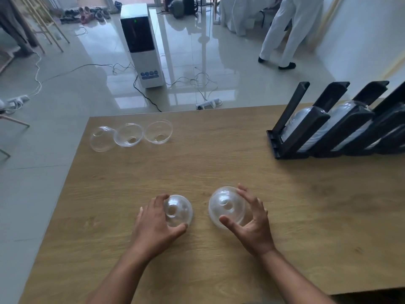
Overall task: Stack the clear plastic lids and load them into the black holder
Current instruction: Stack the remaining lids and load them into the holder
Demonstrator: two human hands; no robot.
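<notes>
clear domed lids look light, thin and slippery, so rims are the place to grip. left hand (156, 218) cups the near lid (178, 210); right hand (249, 218) curls round a bigger lid (225, 206). black holder (306, 137) stands far right.

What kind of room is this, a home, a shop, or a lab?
Probably a lived-in room used as a makeshift workspace, not a shop. Shoes sit by the doorway, a standing air cooler and loose cables are on the tiled floor, and the work happens on a plain wooden table.
</notes>
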